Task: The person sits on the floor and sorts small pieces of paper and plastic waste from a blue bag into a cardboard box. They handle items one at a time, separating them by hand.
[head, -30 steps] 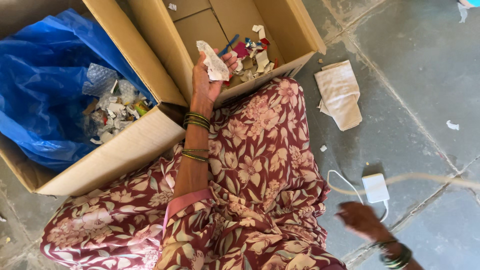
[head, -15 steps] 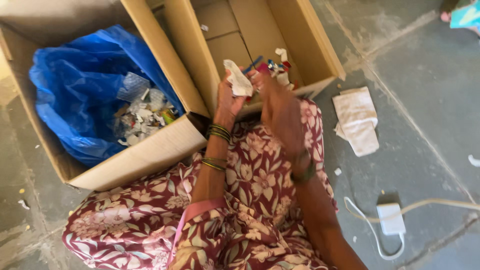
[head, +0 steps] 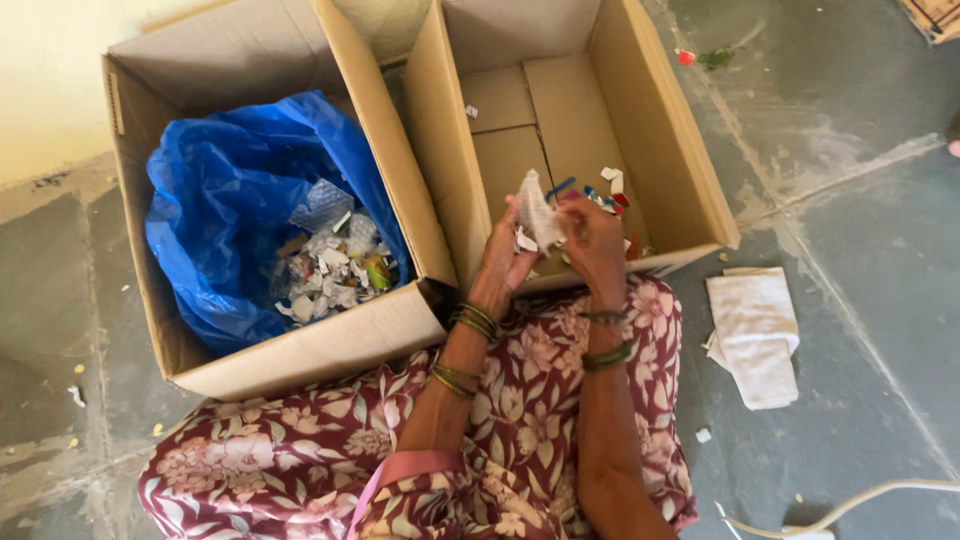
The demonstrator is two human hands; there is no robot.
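My left hand (head: 505,255) and my right hand (head: 592,240) meet over the near edge of the right cardboard box (head: 690,160), both gripping a crumpled white scrap of paper (head: 537,212) between them. Small coloured and white scraps (head: 608,192) lie on that box's floor just beyond my fingers. Bangles ring both wrists. My lap, in a maroon floral garment (head: 520,400), sits right below the hands.
To the left stands a second cardboard box (head: 300,345) lined with a blue plastic bag (head: 220,190) holding several paper and wrapper scraps (head: 335,265). A folded white cloth (head: 752,335) lies on the grey stone floor at right. A white cable (head: 860,498) runs along the bottom right.
My right hand came up from the floor near the white adapter and joined my left hand on the scrap. The view has tilted so both boxes show more fully.
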